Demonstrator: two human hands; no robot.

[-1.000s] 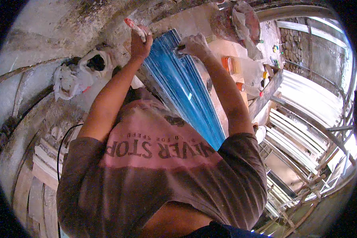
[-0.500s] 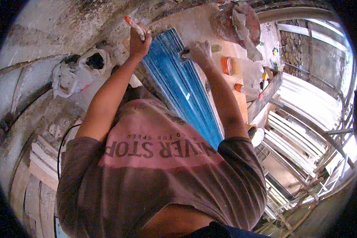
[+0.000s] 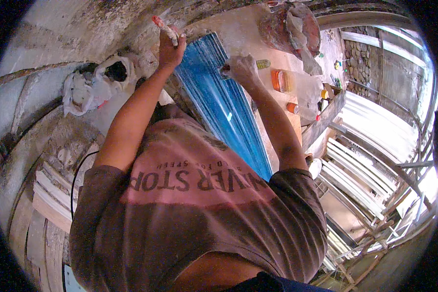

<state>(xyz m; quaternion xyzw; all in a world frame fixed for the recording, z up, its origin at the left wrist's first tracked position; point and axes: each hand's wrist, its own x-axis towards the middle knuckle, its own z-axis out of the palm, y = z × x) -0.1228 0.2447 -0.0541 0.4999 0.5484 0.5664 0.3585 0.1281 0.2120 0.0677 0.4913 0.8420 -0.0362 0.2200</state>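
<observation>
Slanting away in front of me lies a long, glossy blue ridged panel (image 3: 224, 109), with pale smears on its far part. My left hand (image 3: 171, 52), beside the panel's far left edge, is closed around a pale, spattered stick-like tool (image 3: 163, 27) with a red end. Over the panel's right edge, my right hand (image 3: 243, 68) has its fingers curled around a small dark piece (image 3: 224, 70), mostly hidden by the fingers. A small yellow-green oval object (image 3: 263, 63) sits just right of this hand.
Right of the panel stand an orange container (image 3: 281, 81), a small orange jar (image 3: 292, 107) and a clear bottle (image 3: 309, 92). Farther back is a stained reddish bucket (image 3: 272, 29) with a grey cloth (image 3: 297, 31). White plastic bags (image 3: 82, 92) lie left; white lengths (image 3: 360, 170) are stacked right.
My right hand has shifted slightly left and nearer over the panel's edge, turning so that the dark piece is more hidden. My left hand stays nearly in place, its tool slightly tilted.
</observation>
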